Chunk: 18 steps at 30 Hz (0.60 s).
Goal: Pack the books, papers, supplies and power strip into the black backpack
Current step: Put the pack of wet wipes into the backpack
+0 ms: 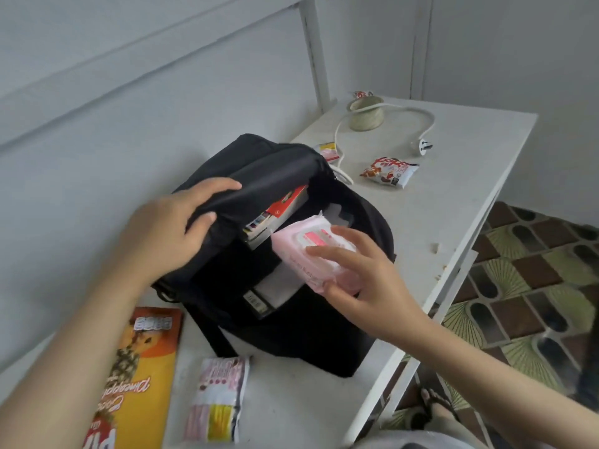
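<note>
The black backpack [291, 335] stands open on the white table [453, 196]. My left hand [171, 228] grips its upper flap and holds the mouth open. Books [278, 215] with red and white covers stand inside, and white papers [275, 286] lie lower in the opening. My right hand [359, 280] holds a pink pack of wet wipes [311, 251] at the bag's mouth. The power strip's white cord [398, 110] and plug [423, 145] lie on the table behind the bag; the strip itself is hidden.
An orange pineapple snack box [142, 377] and a pink packet [220, 400] lie at the table's near end. A red-and-white snack bag [389, 171], a small pink packet [329, 150] and a roll of twine [366, 115] sit behind the bag. Patterned floor lies to the right.
</note>
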{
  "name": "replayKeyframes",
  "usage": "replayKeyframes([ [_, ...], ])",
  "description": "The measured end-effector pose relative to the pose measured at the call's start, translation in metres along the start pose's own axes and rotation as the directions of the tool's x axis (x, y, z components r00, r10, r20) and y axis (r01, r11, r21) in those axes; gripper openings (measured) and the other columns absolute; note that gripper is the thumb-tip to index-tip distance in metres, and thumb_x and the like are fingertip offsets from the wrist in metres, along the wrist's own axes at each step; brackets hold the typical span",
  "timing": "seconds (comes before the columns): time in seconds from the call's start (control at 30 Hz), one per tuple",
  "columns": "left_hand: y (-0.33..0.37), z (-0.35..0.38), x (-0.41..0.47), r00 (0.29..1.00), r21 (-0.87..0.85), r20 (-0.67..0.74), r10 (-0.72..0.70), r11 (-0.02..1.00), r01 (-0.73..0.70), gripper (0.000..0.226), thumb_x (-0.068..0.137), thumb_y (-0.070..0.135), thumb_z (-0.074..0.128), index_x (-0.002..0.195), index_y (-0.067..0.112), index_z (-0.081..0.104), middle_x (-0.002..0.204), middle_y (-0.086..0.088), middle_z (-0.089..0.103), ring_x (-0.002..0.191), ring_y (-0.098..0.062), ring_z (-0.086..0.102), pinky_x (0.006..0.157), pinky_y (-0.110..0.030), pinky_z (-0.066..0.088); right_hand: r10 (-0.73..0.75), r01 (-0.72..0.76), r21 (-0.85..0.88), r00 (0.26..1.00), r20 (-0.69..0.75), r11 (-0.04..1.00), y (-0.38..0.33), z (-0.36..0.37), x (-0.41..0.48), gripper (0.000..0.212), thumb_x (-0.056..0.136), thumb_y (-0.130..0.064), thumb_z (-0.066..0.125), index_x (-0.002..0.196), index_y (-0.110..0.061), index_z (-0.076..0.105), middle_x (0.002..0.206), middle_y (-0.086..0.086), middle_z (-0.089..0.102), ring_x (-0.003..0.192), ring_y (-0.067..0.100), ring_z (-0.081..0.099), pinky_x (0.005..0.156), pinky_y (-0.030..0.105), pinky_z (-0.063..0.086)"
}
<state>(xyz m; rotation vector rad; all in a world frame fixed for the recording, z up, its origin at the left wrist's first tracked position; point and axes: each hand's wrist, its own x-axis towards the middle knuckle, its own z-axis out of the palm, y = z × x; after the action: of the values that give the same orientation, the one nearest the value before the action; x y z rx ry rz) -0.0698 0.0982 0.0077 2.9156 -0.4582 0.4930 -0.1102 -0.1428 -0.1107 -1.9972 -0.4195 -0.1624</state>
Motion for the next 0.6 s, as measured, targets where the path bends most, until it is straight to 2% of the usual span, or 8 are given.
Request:
replayKeyframes([
  [0.1, -0.004, -0.011, 0.002, 0.998, 0.014, -0.008, 0.062, 0.998, -0.062, 0.047, 0.088, 0.007, 0.057, 0.121, 0.041, 0.058, 0.097, 0.012, 0.067, 0.056, -0.003, 0.046, 0.061, -0.023, 0.036, -0.023, 0.024, -0.007, 0.992, 0.125, 1.000, -0.009, 0.013, 0.007, 0.043, 0.078, -0.034, 0.057, 0.120, -0.042, 0.059, 0.139, -0.009, 0.040, 0.127, 0.012, 0.038, 0.101, 0.037, 0.043],
  [0.17, -0.008, -0.015, 0.002, 0.995, 0.014, -0.018, 0.096, 0.995, -0.096, 0.048, 0.089, 0.006, 0.056, 0.121, 0.042, 0.058, 0.116, 0.014, 0.064, 0.076, -0.012, 0.057, 0.071, -0.025, 0.038, -0.047, 0.046, 0.010, 0.978, 0.203, 0.999, -0.013, 0.022, 0.014, 0.041, 0.080, -0.029, 0.061, 0.121, -0.037, 0.061, 0.137, -0.004, 0.042, 0.127, 0.012, 0.039, 0.102, 0.029, 0.040],
  [0.2, -0.010, -0.017, 0.002, 0.994, 0.013, -0.021, 0.106, 0.994, -0.105, 0.048, 0.089, 0.007, 0.056, 0.121, 0.043, 0.058, 0.119, 0.014, 0.063, 0.085, -0.015, 0.059, 0.074, -0.026, 0.039, -0.055, 0.051, 0.019, 0.968, 0.246, 0.998, -0.015, 0.027, 0.018, 0.040, 0.082, -0.026, 0.064, 0.121, -0.035, 0.061, 0.137, -0.004, 0.042, 0.126, 0.010, 0.039, 0.101, 0.023, 0.039],
  [0.27, -0.014, -0.018, 0.002, 0.994, 0.001, -0.021, 0.108, 0.994, -0.108, 0.046, 0.089, 0.009, 0.058, 0.121, 0.043, 0.058, 0.120, 0.014, 0.063, 0.085, -0.013, 0.059, 0.075, -0.025, 0.040, -0.061, 0.053, 0.037, 0.948, 0.313, 0.998, -0.019, 0.036, 0.026, 0.040, 0.084, -0.022, 0.065, 0.123, -0.032, 0.061, 0.136, -0.004, 0.043, 0.124, 0.004, 0.038, 0.099, 0.017, 0.037],
  [0.37, -0.021, -0.021, 0.004, 0.992, -0.021, -0.031, 0.119, 0.993, -0.119, 0.045, 0.089, 0.011, 0.059, 0.119, 0.044, 0.059, 0.119, 0.018, 0.061, 0.072, 0.010, 0.050, 0.070, -0.012, 0.036, -0.088, 0.084, 0.026, 0.925, 0.369, 0.996, -0.022, 0.048, 0.038, 0.041, 0.085, -0.021, 0.065, 0.124, -0.029, 0.060, 0.135, -0.002, 0.047, 0.123, 0.002, 0.037, 0.100, 0.015, 0.033],
  [0.43, -0.025, -0.022, 0.005, 0.990, -0.038, -0.041, 0.132, 0.990, -0.134, 0.044, 0.089, 0.010, 0.059, 0.119, 0.043, 0.060, 0.116, 0.021, 0.060, 0.073, 0.019, 0.046, 0.070, -0.006, 0.033, -0.103, 0.125, -0.028, 0.908, 0.405, 0.992, -0.023, 0.055, 0.044, 0.040, 0.086, -0.027, 0.064, 0.126, -0.030, 0.059, 0.139, -0.001, 0.046, 0.128, 0.007, 0.037, 0.102, 0.020, 0.033],
  [0.53, -0.030, -0.022, 0.005, 0.986, -0.035, -0.051, 0.158, 0.986, -0.160, 0.045, 0.090, 0.008, 0.059, 0.118, 0.042, 0.060, 0.113, 0.021, 0.061, 0.078, 0.010, 0.042, 0.070, -0.005, 0.033, -0.085, 0.166, -0.155, 0.899, 0.430, 0.974, -0.022, 0.062, 0.048, 0.039, 0.090, -0.043, 0.057, 0.128, -0.035, 0.055, 0.144, 0.000, 0.042, 0.133, 0.015, 0.034, 0.109, 0.038, 0.032],
  [0.6, -0.033, -0.021, 0.005, 0.985, -0.022, -0.051, 0.168, 0.985, -0.169, 0.044, 0.090, 0.009, 0.058, 0.119, 0.042, 0.060, 0.112, 0.020, 0.062, 0.081, 0.006, 0.044, 0.071, -0.008, 0.034, -0.070, 0.173, -0.216, 0.907, 0.415, 0.961, -0.023, 0.062, 0.044, 0.041, 0.090, -0.050, 0.051, 0.130, -0.040, 0.051, 0.146, 0.001, 0.040, 0.134, 0.020, 0.033, 0.109, 0.044, 0.031],
])
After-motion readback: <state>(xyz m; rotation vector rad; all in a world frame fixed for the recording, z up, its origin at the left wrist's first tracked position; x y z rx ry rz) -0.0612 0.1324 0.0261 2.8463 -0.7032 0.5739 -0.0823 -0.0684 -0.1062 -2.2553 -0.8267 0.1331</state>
